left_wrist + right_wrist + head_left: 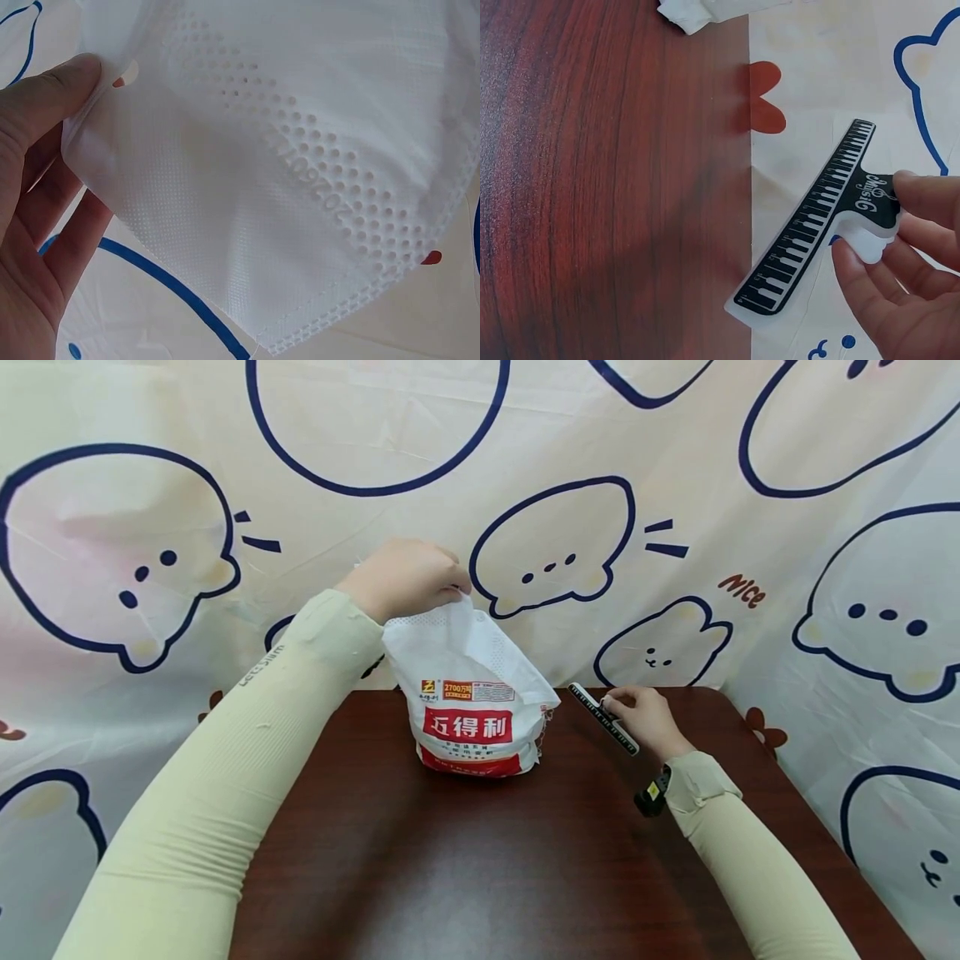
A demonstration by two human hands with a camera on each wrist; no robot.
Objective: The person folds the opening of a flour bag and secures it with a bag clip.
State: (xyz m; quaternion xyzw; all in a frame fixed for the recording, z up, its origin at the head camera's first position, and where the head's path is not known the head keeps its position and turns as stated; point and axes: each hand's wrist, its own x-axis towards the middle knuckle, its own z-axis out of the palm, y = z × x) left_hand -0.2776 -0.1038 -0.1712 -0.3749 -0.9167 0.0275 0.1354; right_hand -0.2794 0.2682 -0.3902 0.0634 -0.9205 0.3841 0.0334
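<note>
A white flour bag point(468, 693) with red and orange printing stands on the table, its top drawn up to a peak. My left hand point(412, 578) pinches that top corner between thumb and fingers. In the left wrist view the bag's dotted, perforated fabric point(217, 187) hangs from the grip, with embossed digits and a small hole near the thumb. To the right of the bag, my right hand point(645, 718) holds a long black-and-white clip point(600, 718) by its handle. Piano keys and the word "Music" decorate the clip in the right wrist view; its long bar points away from the fingers.
A dark brown wooden table point(465, 868) lies under the bag and both arms. Close behind it and along its sides hangs a pale cloth backdrop point(540, 410) with blue cartoon outlines. A black wrist device point(652, 792) sits at the right cuff.
</note>
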